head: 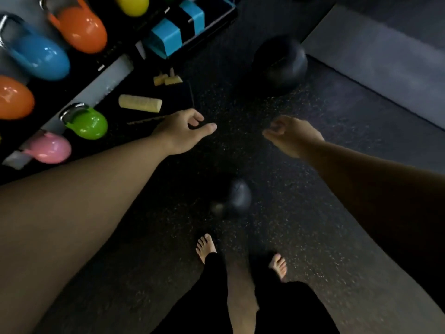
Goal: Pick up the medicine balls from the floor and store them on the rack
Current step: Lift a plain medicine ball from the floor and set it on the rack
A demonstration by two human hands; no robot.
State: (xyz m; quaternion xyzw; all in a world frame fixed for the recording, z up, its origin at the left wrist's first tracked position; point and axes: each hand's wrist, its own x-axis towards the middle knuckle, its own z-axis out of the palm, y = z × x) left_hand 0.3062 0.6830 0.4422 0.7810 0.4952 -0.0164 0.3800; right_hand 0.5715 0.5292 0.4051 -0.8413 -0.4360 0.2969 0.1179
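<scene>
Left hand and right hand hang loose and empty above open speckled floor. A small medicine ball lies ahead of the bare feet. A larger medicine ball sits by the grey mat edge, with the kettlebell rack off left.

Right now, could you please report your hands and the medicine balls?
Left hand and right hand empty. Small ball by the feet, large ball farther ahead, both on floor. Nothing blocking either.

Two dark medicine balls, larger and smaller, lie on floor.
</scene>
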